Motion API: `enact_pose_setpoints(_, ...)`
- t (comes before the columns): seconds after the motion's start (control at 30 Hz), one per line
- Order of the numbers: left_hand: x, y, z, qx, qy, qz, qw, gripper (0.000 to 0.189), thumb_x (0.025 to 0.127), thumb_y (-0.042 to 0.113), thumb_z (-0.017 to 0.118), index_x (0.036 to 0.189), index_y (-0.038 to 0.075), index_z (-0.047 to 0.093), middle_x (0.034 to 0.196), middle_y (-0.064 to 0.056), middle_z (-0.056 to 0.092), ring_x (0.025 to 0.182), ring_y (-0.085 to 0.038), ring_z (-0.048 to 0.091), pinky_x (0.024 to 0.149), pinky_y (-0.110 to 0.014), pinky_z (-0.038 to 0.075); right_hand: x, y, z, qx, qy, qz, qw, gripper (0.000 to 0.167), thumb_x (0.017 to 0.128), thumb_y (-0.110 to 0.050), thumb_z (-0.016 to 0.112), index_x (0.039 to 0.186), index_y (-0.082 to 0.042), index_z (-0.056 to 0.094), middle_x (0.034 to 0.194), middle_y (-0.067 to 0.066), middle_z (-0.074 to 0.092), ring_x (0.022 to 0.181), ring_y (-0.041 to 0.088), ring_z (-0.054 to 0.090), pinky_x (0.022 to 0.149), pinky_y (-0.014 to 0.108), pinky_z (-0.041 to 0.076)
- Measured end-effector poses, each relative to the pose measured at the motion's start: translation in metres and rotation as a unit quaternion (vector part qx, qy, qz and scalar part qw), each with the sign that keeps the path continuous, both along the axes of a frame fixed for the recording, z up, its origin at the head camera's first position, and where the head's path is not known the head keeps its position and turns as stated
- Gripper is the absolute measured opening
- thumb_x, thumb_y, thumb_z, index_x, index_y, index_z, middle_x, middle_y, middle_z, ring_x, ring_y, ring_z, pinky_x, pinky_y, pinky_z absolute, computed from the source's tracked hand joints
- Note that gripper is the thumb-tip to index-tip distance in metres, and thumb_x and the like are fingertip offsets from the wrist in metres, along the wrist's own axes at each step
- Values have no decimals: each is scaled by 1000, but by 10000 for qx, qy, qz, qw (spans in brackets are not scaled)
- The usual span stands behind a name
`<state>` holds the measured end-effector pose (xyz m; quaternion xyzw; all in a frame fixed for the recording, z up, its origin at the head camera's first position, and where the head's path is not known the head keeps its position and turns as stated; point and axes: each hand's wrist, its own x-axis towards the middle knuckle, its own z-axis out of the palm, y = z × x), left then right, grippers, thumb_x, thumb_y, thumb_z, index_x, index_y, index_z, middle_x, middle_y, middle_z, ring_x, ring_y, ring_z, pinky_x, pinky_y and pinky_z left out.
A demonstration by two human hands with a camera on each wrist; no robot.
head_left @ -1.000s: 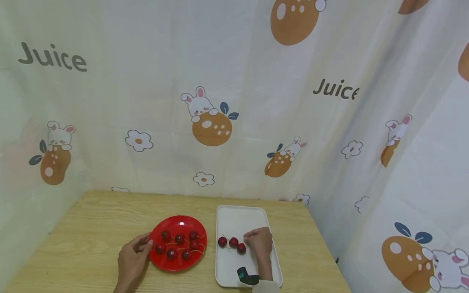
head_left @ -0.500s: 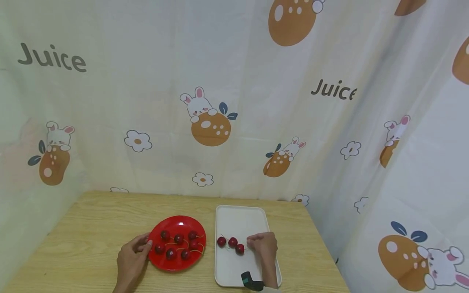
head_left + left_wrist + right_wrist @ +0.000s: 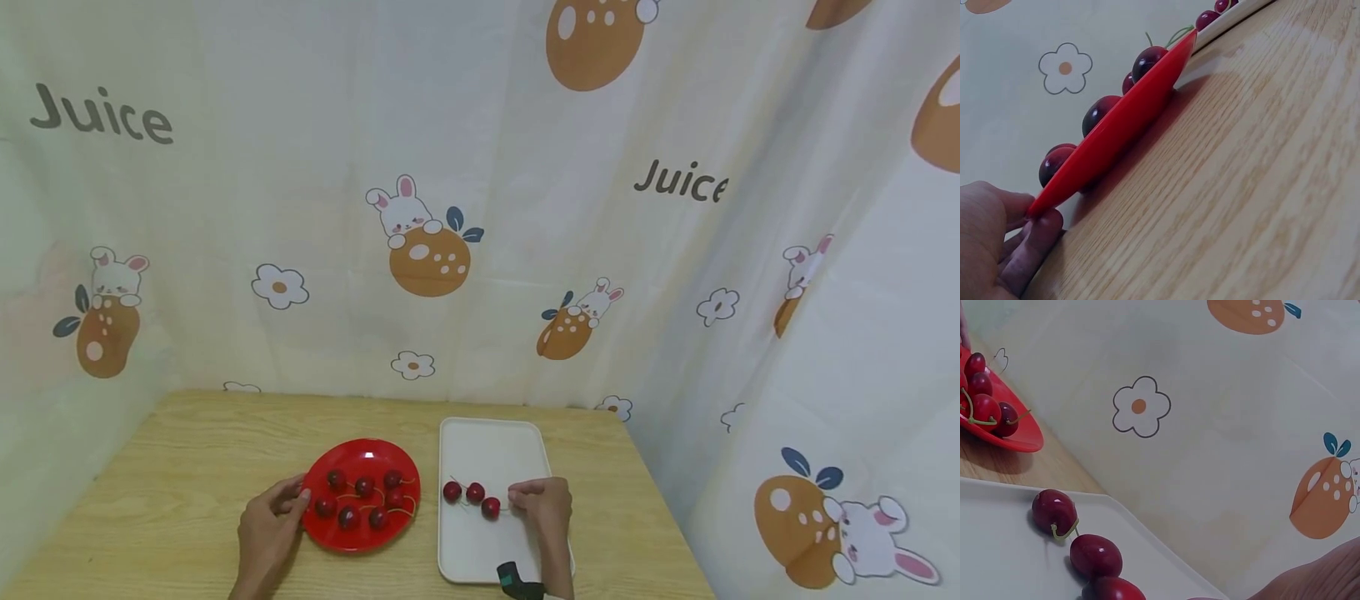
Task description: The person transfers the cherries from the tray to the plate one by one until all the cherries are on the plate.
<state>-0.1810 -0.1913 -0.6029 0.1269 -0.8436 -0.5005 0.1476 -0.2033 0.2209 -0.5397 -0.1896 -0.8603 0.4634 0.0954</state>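
Note:
My left hand (image 3: 267, 527) pinches the left rim of a red plate (image 3: 317, 536), thumb above and fingers below. Several dark red cherries (image 3: 1099, 115) with green stems sit on the plate, which looks steeply slanted in the left wrist view. On a white tray (image 3: 480, 554) three more cherries (image 3: 1095, 556) lie close together in a short row. My right hand (image 3: 546, 510) is over the tray's right side, thumb and forefinger together at the stem end of the rightmost cherry (image 3: 491, 507). In the right wrist view, only part of that hand shows at the bottom right corner.
Plate and tray stand side by side on a wood-grain table (image 3: 225, 433), with a narrow gap between them. A pale curtain (image 3: 322, 208) printed with rabbits, fruit and flowers hangs behind and along both sides. A black strap device (image 3: 517, 582) is on my right wrist.
My right hand has drawn back slightly to the right and toward me, from close above the rightmost cherry to its stem end. The left hand stays on the plate's rim.

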Motion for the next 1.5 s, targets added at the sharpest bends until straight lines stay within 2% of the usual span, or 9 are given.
enact_pose_setpoints(0.2,0,0,2,-43,-47,3,10000,34,104,17,74,137,7,76,120,-17,81,84,-1,72,81,-14,47,2,1,7,-97,-107,63,9999,9,82,-2,93,85,1,85,75,12,82,71,17,73,83,39,49)
enact_pose_setpoints(0.33,0,1,2,-32,-20,16,10000,34,104,16,74,136,6,76,119,-17,81,84,-1,72,80,-14,47,3,1,9,-217,-141,137,9996,8,84,-2,92,87,2,85,76,13,82,64,13,71,75,31,46)
enact_pose_setpoints(0.6,-1,0,0,-92,-7,17,10000,34,104,16,74,137,7,75,120,-16,81,85,-4,72,82,-15,47,4,-1,16,-314,-42,157,9994,5,86,1,88,88,3,84,79,15,82,69,22,79,70,29,45)
enact_pose_setpoints(0.87,-2,0,0,-89,-48,-6,9999,35,105,16,73,138,7,75,122,-17,81,87,-7,74,83,-16,47,5,-2,20,-321,-61,146,9994,5,88,1,86,92,4,84,82,14,83,69,23,80,72,30,45)
enact_pose_setpoints(1.07,0,0,2,-121,-95,-10,9999,34,104,17,74,137,8,75,122,-16,81,86,-4,73,88,-23,48,4,-2,18,-283,-2,123,9995,3,89,0,85,89,2,84,81,13,83,67,21,79,70,29,43)
enact_pose_setpoints(1.33,0,0,4,-67,-141,-101,9998,36,105,18,74,139,7,74,124,-17,81,89,-8,75,93,-29,49,5,-5,20,-275,-2,41,9996,7,90,1,84,86,-4,85,78,11,82,68,19,78,69,32,42)
enact_pose_setpoints(1.5,1,-1,5,-46,-108,-121,9999,35,104,18,75,137,7,75,123,-18,81,86,-6,74,87,-22,48,7,-8,25,-336,54,-33,9994,5,91,2,83,89,-3,85,79,11,81,69,17,76,70,32,42)
